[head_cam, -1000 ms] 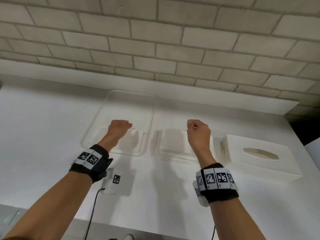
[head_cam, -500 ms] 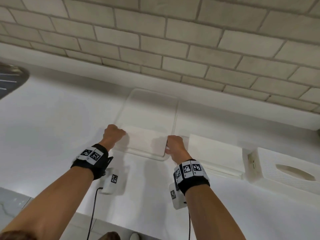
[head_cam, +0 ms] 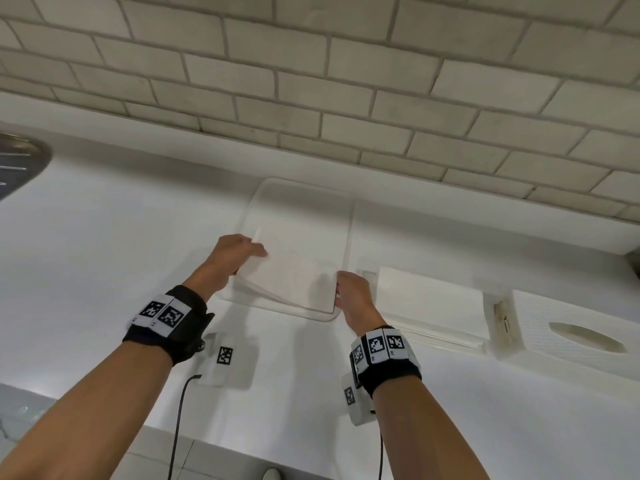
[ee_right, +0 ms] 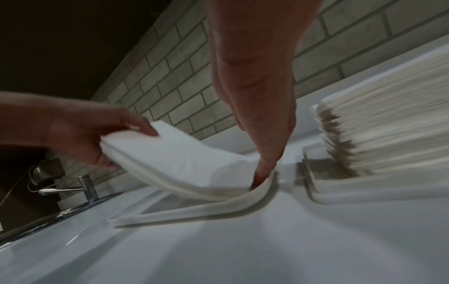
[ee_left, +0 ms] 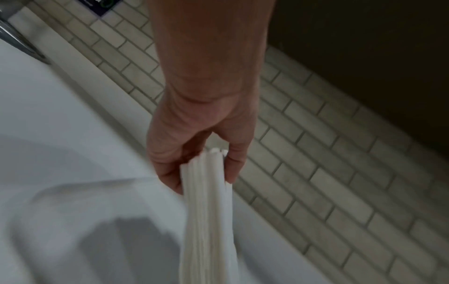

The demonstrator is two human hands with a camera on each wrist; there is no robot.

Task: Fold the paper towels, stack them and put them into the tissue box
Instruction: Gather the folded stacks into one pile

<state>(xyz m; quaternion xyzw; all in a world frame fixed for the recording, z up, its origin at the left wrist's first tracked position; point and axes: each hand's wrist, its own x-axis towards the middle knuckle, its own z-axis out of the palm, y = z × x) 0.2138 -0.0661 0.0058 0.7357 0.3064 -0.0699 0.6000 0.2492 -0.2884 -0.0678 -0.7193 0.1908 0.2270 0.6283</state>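
A stack of folded white paper towels [head_cam: 294, 275] lies in a clear tray [head_cam: 301, 195]. My left hand [head_cam: 242, 249] pinches the stack's left end between thumb and fingers and holds that end raised; the left wrist view shows the layered edge [ee_left: 206, 211] in this left hand [ee_left: 204, 173]. My right hand [head_cam: 341, 289] grips the right end, fingertips [ee_right: 262, 173] down against the tray rim [ee_right: 218, 209], so the stack [ee_right: 189, 165] sags between the hands. The white tissue box [head_cam: 571, 327] stands at the far right, its oval slot facing up.
A taller pile of flat paper towels [head_cam: 429, 303] sits between the tray and the tissue box, close to my right wrist. A metal sink edge [head_cam: 20, 164] and a tap [ee_right: 85, 188] are at the left. A tiled wall [head_cam: 311, 81] backs the white counter.
My right hand has moved left from above the flat pile to the tray and taken the stack's right end. My left hand has taken the left end and lifted it.
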